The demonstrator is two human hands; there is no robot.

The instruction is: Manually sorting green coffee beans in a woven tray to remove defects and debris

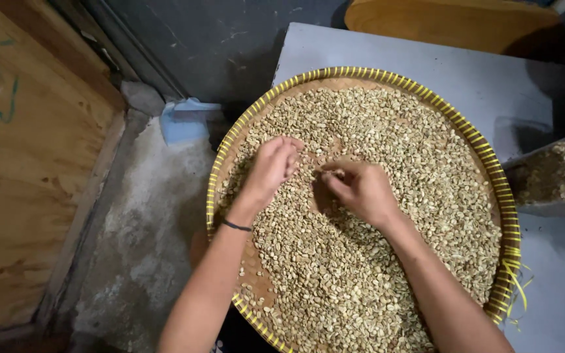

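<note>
Grey tabletop against a dark wall, with rough concrete floor and a plywood panel at nine o'clock. Nearest the camera, both forearms reach in from six o'clock over a round woven tray with a yellow-bound rim. The tray is circular, so it has no long axis; its six o'clock edge overhangs the table. Pale beans cover most of it, with bare patches at the centre and along the eight o'clock side.

Left hand, a dark band at the wrist, lies fingers-down on the beans, loosely curled; whether it holds anything cannot be told. Right hand has thumb and fingertips pinched narrow at the tray's centre, apparently on a bean or two.

Risk: pressure near the overhanging edge could tip the tray and spill beans to the floor.

Farther off, a clear container of darker pieces stands at three o'clock, a blue scoop at ten o'clock, and a wooden board at twelve o'clock.
</note>
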